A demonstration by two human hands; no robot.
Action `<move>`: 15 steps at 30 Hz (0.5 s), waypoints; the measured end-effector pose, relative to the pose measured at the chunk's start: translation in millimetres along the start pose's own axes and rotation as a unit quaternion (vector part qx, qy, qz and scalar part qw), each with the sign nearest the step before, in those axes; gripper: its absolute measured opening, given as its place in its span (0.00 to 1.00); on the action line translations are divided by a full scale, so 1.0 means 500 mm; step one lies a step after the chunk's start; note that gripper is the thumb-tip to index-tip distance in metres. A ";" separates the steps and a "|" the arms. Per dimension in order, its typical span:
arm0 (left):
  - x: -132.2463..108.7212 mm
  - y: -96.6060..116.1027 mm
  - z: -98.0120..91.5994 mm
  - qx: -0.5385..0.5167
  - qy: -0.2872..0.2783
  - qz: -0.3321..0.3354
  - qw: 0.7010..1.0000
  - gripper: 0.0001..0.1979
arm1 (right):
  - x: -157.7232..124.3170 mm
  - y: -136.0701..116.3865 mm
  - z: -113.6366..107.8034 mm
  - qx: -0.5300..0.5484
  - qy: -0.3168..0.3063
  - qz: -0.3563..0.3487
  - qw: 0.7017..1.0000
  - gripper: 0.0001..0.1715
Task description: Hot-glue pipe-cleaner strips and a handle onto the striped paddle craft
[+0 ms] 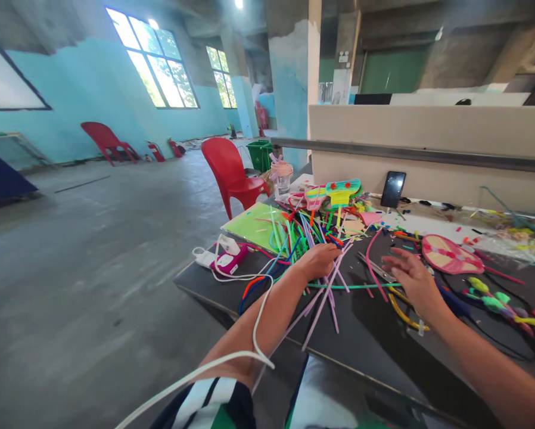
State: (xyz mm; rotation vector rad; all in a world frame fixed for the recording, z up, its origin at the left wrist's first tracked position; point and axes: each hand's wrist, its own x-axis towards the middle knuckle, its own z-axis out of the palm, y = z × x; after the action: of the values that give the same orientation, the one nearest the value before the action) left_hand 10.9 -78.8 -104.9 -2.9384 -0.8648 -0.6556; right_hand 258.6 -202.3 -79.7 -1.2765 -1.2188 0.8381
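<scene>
My left hand (322,262) reaches over the pile of coloured pipe cleaners (289,229), its fingers pinched together at a bunch of lilac pipe cleaners (320,316). These fan out below the hand toward the table's front edge; the fingertips partly hide the exact grip. To the right, my right hand (414,281) is open, fingers apart, with nothing visible in it. Beside its fingertips lie metal scissors (387,275) and a curved pink pipe cleaner (371,266). A long green pipe cleaner (361,286) stretches between the two hands, and a yellow one (399,311) curves below the right hand.
A white cable (263,316) crosses over my left forearm from a pink and white device (229,260). A phone (393,189) leans against the partition. A pink oval craft piece (450,253), a clear jar (282,179) and a red chair (229,170) stand around.
</scene>
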 end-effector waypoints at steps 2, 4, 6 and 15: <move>0.003 -0.005 0.000 0.001 0.049 -0.049 0.998 0.15 | -0.020 0.000 -0.022 -0.003 0.038 -0.023 0.999 0.25; 0.001 -0.021 -0.006 0.010 0.106 -0.122 0.987 0.13 | -0.030 0.000 -0.044 -0.007 0.086 -0.048 0.995 0.23; -0.009 -0.050 -0.021 0.026 0.159 -0.211 0.964 0.13 | -0.035 0.004 -0.069 -0.025 0.130 -0.064 0.989 0.19; -0.058 -0.128 -0.077 0.066 0.209 -0.388 0.895 0.13 | -0.045 0.018 -0.117 -0.091 0.223 -0.092 0.966 0.14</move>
State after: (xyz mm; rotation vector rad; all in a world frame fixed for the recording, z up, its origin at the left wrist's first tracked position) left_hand -59.4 -44.1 -88.1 -2.1078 -1.9078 -1.1240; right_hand 311.8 -236.1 -85.9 -1.3819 -1.0428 0.2825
